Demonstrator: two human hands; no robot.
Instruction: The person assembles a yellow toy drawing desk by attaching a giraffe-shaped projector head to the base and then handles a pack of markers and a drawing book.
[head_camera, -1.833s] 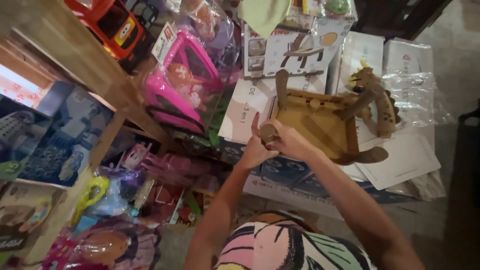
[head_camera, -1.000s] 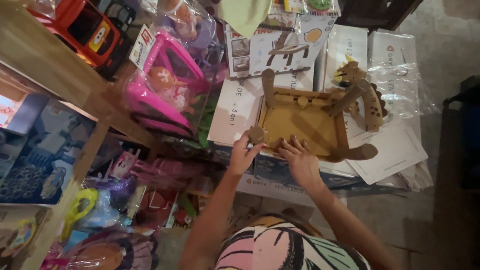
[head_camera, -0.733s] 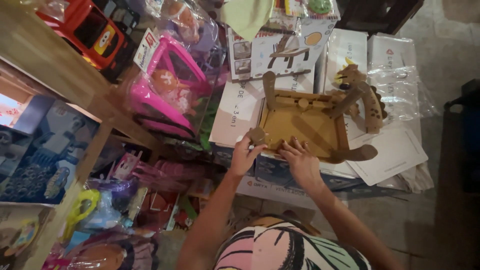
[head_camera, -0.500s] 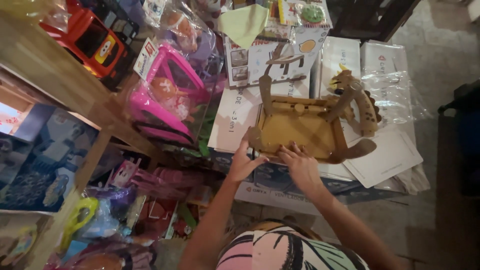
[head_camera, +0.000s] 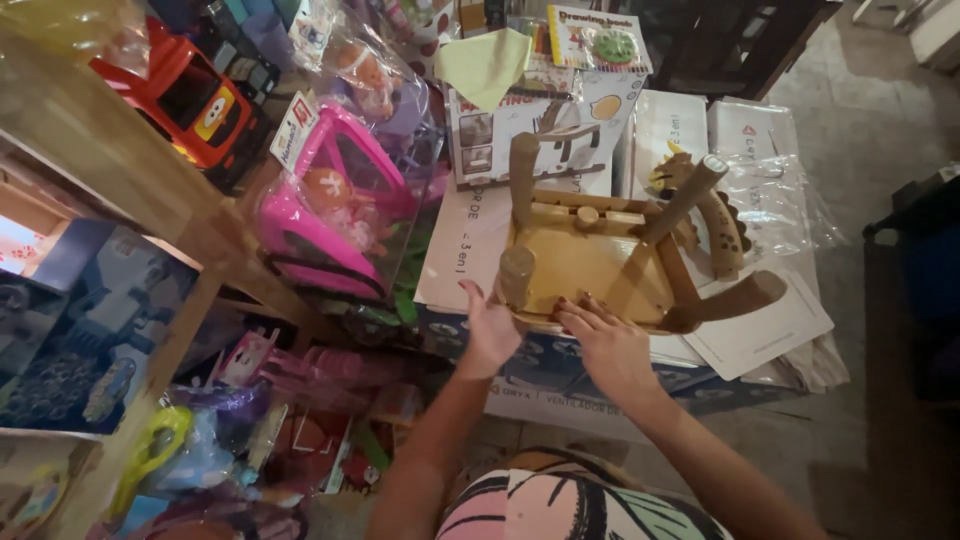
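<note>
Dim, warm indoor light, yellowish cast overall. Brightest patch on the floor (head_camera: 850, 110) at upper right, pale grey, suggesting light enters from that side. Glare spots on the clear plastic wrap (head_camera: 790, 205) and on the pink toy package (head_camera: 330, 210). Deep shadow at the right edge and under the wooden shelf (head_camera: 110, 160). Wide-angle stretch bends that shelf at the left. Left hand (head_camera: 490, 335) and right hand (head_camera: 610, 345) slightly soft; lower corners blurred, grainy, lacking detail.
</note>
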